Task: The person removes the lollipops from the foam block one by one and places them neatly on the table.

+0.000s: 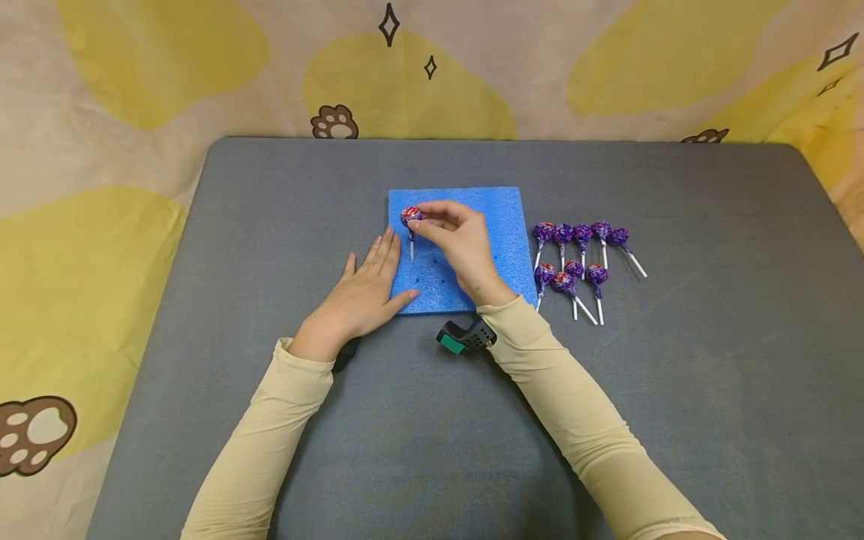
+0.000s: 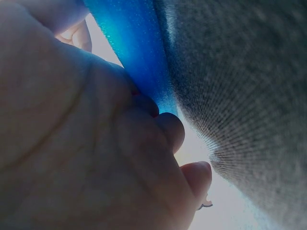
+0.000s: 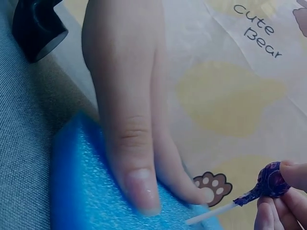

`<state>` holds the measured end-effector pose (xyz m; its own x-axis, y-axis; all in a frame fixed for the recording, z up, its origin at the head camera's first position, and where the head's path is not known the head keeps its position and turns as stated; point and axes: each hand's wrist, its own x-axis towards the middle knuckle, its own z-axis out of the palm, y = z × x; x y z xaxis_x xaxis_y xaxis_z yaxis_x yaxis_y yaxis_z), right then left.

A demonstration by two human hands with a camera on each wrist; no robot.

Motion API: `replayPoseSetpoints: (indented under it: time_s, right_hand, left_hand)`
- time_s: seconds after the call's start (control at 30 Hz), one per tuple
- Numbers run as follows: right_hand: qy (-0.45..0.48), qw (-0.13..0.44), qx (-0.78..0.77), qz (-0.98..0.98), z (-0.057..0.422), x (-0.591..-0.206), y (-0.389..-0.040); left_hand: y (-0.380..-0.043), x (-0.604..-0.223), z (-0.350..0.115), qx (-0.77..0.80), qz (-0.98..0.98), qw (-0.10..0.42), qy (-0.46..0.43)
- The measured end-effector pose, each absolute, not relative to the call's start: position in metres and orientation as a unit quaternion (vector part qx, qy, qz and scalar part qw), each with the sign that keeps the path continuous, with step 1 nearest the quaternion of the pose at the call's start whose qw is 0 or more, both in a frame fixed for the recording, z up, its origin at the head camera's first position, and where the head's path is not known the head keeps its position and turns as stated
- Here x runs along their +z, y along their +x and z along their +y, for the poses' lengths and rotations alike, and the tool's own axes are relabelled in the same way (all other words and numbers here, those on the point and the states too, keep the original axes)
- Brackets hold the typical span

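A square blue foam board [image 1: 502,214] with small dark holes lies on the grey table. My left hand [image 1: 361,294] rests on its left side, fingers straight and thumb spread along the front edge. In the left wrist view, the fingers reach past the side of the foam [image 2: 144,52]. My right hand [image 1: 469,244] pinches a lollipop [image 1: 410,216] by its purple and red wrapped head between thumb and fingers. Its white stick points down over the board's upper left part. The right wrist view has the stick tip of the lollipop [image 3: 274,181] close over the foam [image 3: 103,191].
To the right of the board, several wrapped lollipops [image 1: 582,234] lie in two rough rows, sticks toward me. Some in the front row [image 1: 563,282] overlap. A dark wrist strap with a green part [image 1: 466,337] shows at my right wrist. Patterned cloth [image 1: 459,97] stands behind the table.
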<state>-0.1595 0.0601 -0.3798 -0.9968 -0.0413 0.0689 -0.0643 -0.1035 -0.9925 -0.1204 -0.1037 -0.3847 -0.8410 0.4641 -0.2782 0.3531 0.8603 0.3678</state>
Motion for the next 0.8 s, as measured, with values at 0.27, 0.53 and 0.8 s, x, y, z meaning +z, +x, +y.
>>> replayPoseSetpoints:
  time_s: [0.27, 0.53, 0.8]
  right_hand:
    - [0.032, 0.006, 0.765, -0.644, 0.068, -0.376, -0.159]
    - [0.03, 0.009, 0.769, -0.639, 0.08, -0.374, -0.157]
    - [0.033, 0.013, 0.772, -0.634, 0.098, -0.374, -0.149]
  left_hand:
    - [-0.12, -0.384, -0.103, 0.153, 0.948, 0.181, 0.212]
    - [-0.12, -0.385, -0.103, 0.152, 0.949, 0.181, 0.21]
    - [-0.121, -0.385, -0.103, 0.15, 0.949, 0.18, 0.211]
